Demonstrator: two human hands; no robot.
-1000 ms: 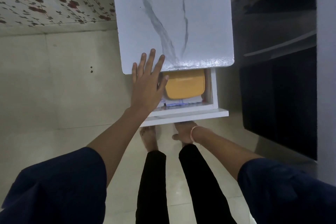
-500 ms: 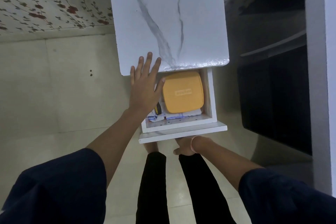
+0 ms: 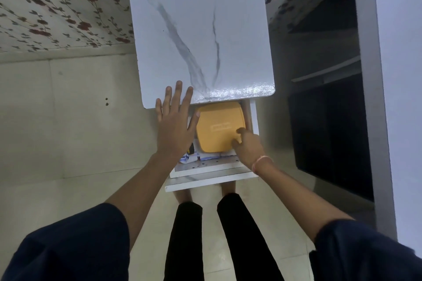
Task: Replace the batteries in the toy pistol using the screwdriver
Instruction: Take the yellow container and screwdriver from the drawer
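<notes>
Head camera, looking steeply down, arm's-reach close.

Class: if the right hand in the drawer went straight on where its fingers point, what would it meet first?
The orange case in the drawer; fingertips of the right hand look to be at its near corner, though contact is unclear.

R grip [image 3: 247, 146] | off drawer front [image 3: 210, 182] → on orange box [image 3: 219, 125] (near corner)
</notes>
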